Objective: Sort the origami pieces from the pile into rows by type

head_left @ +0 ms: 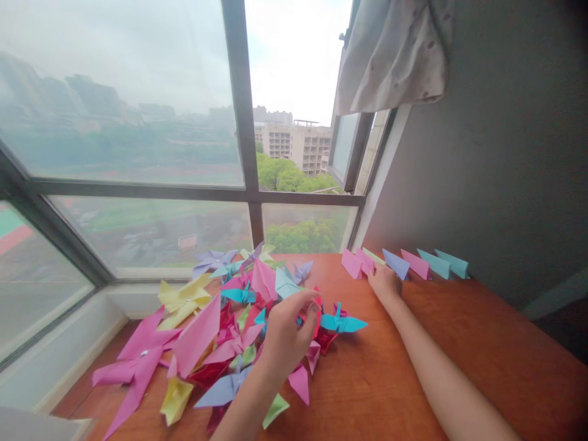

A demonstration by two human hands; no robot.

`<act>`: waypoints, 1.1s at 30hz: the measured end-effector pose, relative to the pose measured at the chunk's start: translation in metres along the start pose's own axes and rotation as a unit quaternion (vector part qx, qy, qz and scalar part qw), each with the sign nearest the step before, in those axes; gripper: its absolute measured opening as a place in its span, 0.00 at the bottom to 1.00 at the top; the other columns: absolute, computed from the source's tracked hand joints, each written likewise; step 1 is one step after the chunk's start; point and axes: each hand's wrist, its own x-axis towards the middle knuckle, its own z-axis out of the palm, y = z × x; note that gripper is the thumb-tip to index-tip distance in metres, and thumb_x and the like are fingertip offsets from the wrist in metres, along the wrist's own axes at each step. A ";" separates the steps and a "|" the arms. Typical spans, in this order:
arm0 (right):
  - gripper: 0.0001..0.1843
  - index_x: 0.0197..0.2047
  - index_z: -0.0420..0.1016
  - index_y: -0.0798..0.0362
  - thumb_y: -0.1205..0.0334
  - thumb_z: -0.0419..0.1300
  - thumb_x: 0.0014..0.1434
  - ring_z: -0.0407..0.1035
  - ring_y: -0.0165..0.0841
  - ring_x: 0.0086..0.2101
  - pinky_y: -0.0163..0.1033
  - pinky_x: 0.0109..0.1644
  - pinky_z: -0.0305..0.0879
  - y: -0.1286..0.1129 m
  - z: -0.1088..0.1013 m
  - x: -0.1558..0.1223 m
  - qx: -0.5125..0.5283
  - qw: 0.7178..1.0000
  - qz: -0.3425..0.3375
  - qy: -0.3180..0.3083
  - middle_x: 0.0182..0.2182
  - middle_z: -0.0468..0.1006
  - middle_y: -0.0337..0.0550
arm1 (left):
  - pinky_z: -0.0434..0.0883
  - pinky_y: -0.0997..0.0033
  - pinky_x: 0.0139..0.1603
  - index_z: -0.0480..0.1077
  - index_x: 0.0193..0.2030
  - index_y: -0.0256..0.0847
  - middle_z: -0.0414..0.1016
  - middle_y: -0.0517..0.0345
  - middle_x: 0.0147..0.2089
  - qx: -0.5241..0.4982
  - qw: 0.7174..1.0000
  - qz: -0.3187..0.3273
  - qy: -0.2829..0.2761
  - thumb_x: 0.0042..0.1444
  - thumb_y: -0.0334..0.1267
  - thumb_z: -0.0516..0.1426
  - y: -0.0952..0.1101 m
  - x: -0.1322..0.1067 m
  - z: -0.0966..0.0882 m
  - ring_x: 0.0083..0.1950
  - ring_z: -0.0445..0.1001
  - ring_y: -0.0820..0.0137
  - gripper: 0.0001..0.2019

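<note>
My left hand (289, 327) is closed over the right side of a heap of origami, its fingers curled around a piece of red folded paper (316, 318), mostly hidden. A blue paper crane (344, 323) lies just right of it. Farther right, my right hand (384, 285) pinches a pale yellow folded paper (373, 256) standing in a row. Beside it are a pink folded paper (366, 261) on the left and a lavender one (395, 264) on the right.
The heap holds a large pink pinwheel (143, 358), a yellow pinwheel (184, 300) and several cranes. More folded papers, including a teal one (434, 263), continue the row along the back of the brown table (367, 392). Windows, a curtain (395, 55) and a grey wall (496, 153) stand behind.
</note>
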 end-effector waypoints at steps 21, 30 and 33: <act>0.18 0.41 0.81 0.50 0.54 0.52 0.58 0.75 0.39 0.38 0.38 0.40 0.66 0.021 -0.003 -0.057 0.194 0.980 -0.026 0.027 0.36 0.83 0.46 | 0.74 0.71 0.42 0.74 0.47 0.42 0.82 0.55 0.42 0.066 0.997 0.016 -0.030 0.60 0.30 0.54 0.002 -0.002 -0.011 0.39 0.79 0.68 0.11; 0.20 0.40 0.80 0.52 0.51 0.51 0.56 0.76 0.39 0.34 0.40 0.40 0.68 0.028 0.020 -0.072 0.281 0.959 -0.030 -0.001 0.32 0.83 0.46 | 0.71 0.68 0.46 0.73 0.45 0.42 0.80 0.54 0.44 0.265 0.960 -0.046 0.082 0.62 0.37 0.52 -0.013 -0.032 -0.078 0.44 0.78 0.64 0.10; 0.21 0.40 0.80 0.52 0.51 0.51 0.56 0.76 0.39 0.33 0.40 0.39 0.68 0.029 0.023 -0.071 0.308 0.951 -0.029 -0.006 0.31 0.83 0.45 | 0.71 0.64 0.47 0.72 0.48 0.42 0.78 0.51 0.49 0.433 0.890 -0.114 0.087 0.61 0.40 0.52 -0.017 -0.042 -0.117 0.49 0.76 0.57 0.13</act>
